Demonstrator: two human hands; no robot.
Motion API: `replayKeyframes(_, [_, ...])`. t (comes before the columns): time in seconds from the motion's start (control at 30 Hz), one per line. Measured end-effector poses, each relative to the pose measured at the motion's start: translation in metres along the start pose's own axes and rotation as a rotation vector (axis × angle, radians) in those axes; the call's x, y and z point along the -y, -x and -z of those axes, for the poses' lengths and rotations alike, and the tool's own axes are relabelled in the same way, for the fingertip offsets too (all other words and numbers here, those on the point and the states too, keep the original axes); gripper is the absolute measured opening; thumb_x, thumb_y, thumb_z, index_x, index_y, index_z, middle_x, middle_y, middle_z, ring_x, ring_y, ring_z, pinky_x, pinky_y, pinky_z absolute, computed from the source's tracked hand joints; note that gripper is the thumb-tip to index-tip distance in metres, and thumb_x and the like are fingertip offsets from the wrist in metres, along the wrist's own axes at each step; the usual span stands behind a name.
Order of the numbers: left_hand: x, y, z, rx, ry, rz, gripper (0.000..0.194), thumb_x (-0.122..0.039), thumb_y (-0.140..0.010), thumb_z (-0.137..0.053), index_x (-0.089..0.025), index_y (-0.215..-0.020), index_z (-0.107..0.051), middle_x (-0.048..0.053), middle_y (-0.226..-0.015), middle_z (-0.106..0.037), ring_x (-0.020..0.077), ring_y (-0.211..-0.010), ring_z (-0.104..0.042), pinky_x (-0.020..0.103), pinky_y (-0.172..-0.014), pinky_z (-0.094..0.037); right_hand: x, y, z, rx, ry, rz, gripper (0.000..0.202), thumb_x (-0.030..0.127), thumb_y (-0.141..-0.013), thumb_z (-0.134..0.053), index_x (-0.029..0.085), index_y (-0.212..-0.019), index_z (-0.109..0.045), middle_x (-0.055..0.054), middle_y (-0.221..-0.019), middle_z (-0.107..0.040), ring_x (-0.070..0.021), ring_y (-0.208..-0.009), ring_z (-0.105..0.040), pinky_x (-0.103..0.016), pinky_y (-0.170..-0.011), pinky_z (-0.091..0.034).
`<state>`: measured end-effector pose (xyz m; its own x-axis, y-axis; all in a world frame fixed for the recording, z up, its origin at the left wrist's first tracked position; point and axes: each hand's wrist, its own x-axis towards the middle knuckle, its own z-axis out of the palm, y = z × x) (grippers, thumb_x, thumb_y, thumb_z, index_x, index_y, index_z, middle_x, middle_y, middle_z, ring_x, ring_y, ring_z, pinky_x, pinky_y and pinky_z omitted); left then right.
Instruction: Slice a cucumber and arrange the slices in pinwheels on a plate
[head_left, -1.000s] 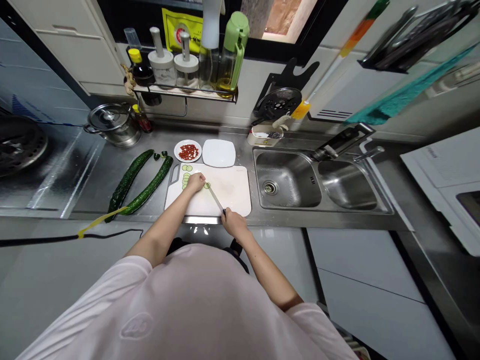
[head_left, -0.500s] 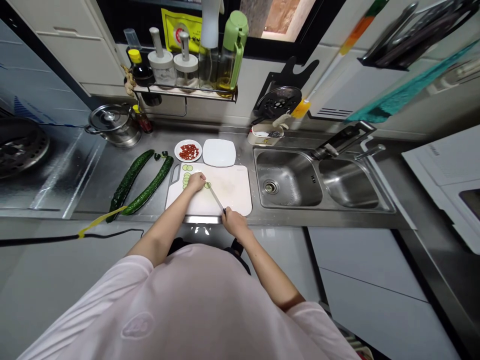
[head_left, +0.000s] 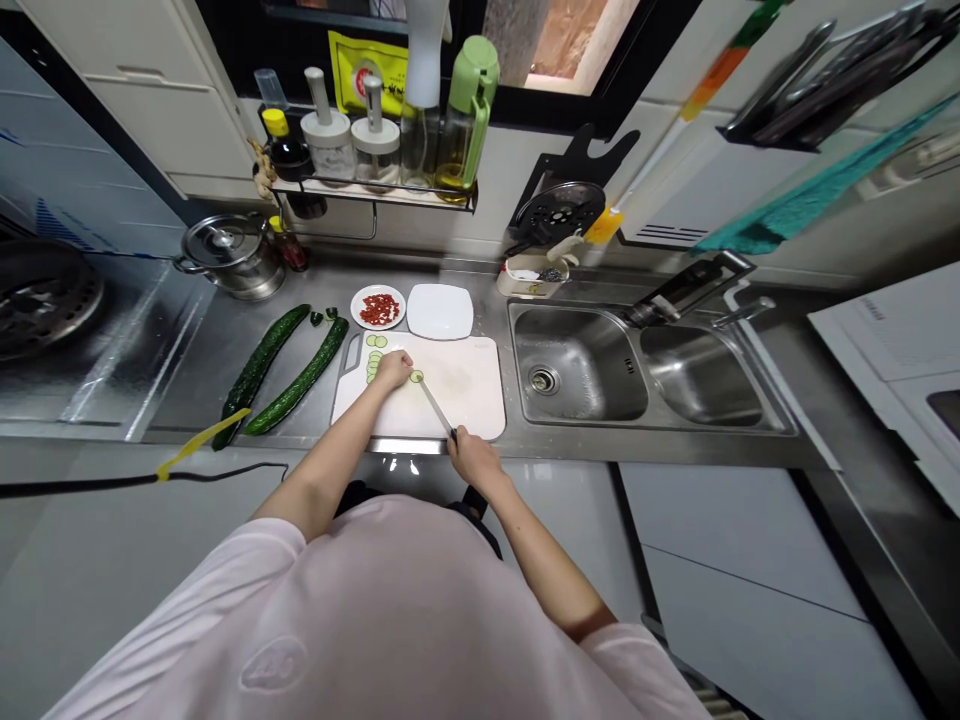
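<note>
A white cutting board [head_left: 472, 385] lies on the steel counter in front of me. On it, my left hand [head_left: 394, 371] has its fingers drawn together; whatever they may pinch is too small to make out. Just right of those fingertips, a pale green cucumber slice [head_left: 417, 377] lies at the tip of a knife [head_left: 436, 404]. My right hand [head_left: 474, 460] is wrapped round the knife's dark handle at the board's front edge, the blade pointing away and left. More cucumber slices [head_left: 373, 366] rest in a row by the board's left side, partly behind my left hand.
Two long cucumbers [head_left: 300, 385] lie left of the board, near small cut ends [head_left: 316, 318]. Behind the board stand a plate of chopped red pieces [head_left: 379, 308] and a white square plate [head_left: 440, 311]. A double sink [head_left: 577, 360] is to the right, a lidded pot [head_left: 232, 260] back left.
The whole view has shifted slightly, so things appear a little lower. Both hands, the knife and the slice at its tip stay in almost the same places on the board.
</note>
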<state>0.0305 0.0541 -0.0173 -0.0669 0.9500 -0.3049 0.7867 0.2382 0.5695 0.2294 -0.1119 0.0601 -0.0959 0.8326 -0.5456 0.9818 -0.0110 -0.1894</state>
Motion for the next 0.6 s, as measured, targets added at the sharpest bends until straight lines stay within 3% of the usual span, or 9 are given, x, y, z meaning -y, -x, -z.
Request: replayKeyframes(0.6, [0.0034, -0.0022, -0.0033, -0.014, 0.008, -0.007, 0.016, -0.017, -0.069, -0.066, -0.020, -0.085, -0.068, 0.002, -0.085, -0.070, 0.0156, -0.079, -0.061, 0.024, -0.071, -0.043, 0.0090, -0.0046, 0.0041, -0.013, -0.016, 0.009, 0.033, 0.038, -0.099, -0.029, 0.016, -0.110, -0.051, -0.014, -0.101, -0.069, -0.0269, -0.096, -0.065, -0.034, -0.077, -0.043])
